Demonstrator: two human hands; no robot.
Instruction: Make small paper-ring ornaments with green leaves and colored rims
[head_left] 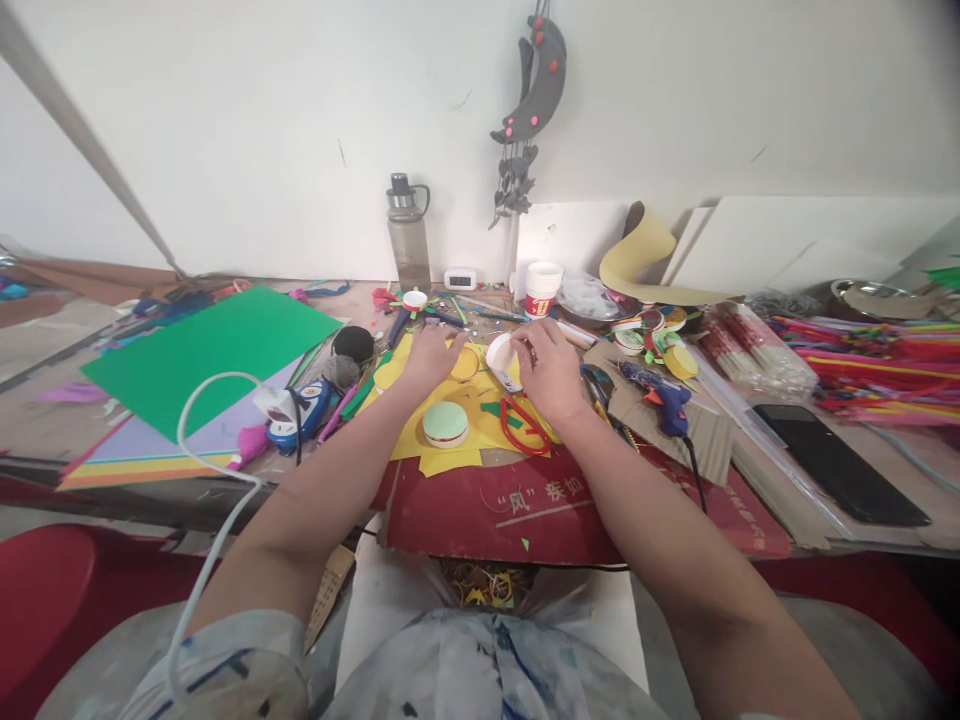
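Observation:
My right hand [551, 368] pinches the rim of a shallow white paper cup piece [498, 352], which is tilted. Left of it, my left hand [436, 356] hovers over yellow paper [409, 445] with its thumb apart from the fingers and nothing visible in it. A yellow disc [466, 364] lies near its thumb. Closer to me sits a round piece with a pale green top [445, 423] and a white side with a red line. Red-handled scissors [517, 428] rest on the paper below my right hand.
A blue glue gun [664, 398] lies on cardboard at right, beside a black phone [840, 462]. Green paper [214, 360] and a white cable [217, 540] are at left. A bottle [409, 240] and paper cups [541, 285] stand behind. A red board [487, 515] covers the front edge.

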